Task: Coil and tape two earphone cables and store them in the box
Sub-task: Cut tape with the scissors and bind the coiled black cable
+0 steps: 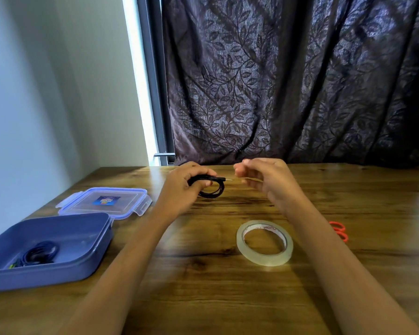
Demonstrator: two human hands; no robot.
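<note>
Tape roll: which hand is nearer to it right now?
Right. The right hand is just beyond the tape roll; the left hand is farther off to its left, holding the coiled black cable.

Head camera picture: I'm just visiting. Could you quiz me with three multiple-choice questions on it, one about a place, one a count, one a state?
1. Where is the clear roll of tape? A in the box; B flat on the brown wooden table; C on the lid.
2. How many coiled cables show? A one; B two; C three.
3. The blue plastic box is: A open; B shut; C upside down.
Answers: 1 B, it lies on bare wood. 2 B, a black coiled earphone cable in the left hand, a dark coil in the box. 3 A, its clear lid lies behind it.
</note>
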